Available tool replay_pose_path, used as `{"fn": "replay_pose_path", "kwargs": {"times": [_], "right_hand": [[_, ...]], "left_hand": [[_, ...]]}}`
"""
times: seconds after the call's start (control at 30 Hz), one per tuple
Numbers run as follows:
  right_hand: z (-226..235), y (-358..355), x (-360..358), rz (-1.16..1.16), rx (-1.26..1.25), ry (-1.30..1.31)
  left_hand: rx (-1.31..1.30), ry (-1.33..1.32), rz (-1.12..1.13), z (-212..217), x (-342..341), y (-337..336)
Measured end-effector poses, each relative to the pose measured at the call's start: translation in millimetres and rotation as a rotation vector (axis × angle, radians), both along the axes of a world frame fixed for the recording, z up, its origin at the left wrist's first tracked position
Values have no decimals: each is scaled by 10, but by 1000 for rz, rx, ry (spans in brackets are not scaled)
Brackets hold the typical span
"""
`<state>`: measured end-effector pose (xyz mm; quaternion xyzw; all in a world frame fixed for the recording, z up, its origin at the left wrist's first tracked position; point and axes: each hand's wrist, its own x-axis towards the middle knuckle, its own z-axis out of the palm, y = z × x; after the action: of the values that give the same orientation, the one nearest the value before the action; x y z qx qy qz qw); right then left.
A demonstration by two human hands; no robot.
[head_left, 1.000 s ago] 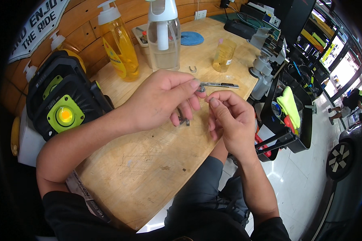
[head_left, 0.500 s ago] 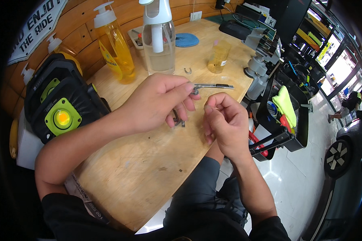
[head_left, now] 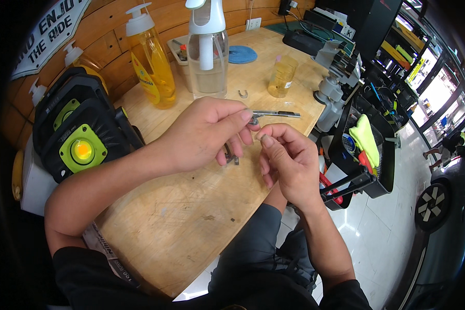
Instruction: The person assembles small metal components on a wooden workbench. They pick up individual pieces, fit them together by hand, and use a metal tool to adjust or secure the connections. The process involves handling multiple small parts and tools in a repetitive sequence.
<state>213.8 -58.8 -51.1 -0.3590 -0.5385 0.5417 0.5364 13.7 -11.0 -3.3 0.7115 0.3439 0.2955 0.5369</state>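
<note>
My left hand (head_left: 206, 126) is closed, pinching a small grey metal piece (head_left: 253, 121) between thumb and fingertips; most of it is hidden. Close beside it on the right, my right hand (head_left: 292, 160) is also closed, thumb against index finger. Whatever lies in that pinch is too small to make out. A slim silver snap-off cutter (head_left: 280, 113) lies on the wooden table (head_left: 181, 222) just beyond the fingers. Farther back rests a C-shaped metal clip (head_left: 243, 94). Below my left fingers more small metal pieces (head_left: 234, 159) lie on the tabletop, partly covered.
Behind my hands stand a clear spray bottle (head_left: 207, 67), an amber pump bottle (head_left: 150, 67) and a yellowish cup (head_left: 282, 77). A black-and-green work lamp (head_left: 82, 150) is at left. Right of the table is a black tool cart (head_left: 380, 181) with a lime cloth (head_left: 364, 139).
My right hand's fingertips have come slightly up and left, nearer the left hand's pinch. My left hand keeps its hold on the metal piece.
</note>
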Motion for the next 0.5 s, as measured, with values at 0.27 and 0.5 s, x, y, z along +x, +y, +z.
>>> {"fn": "replay_pose_path", "kwargs": {"times": [0.27, 0.5], "right_hand": [[18, 8, 13, 55, -60, 76], [-16, 35, 67, 96, -75, 113]], "left_hand": [[6, 22, -12, -1, -15, 14], [-1, 36, -14, 0, -9, 18]]}}
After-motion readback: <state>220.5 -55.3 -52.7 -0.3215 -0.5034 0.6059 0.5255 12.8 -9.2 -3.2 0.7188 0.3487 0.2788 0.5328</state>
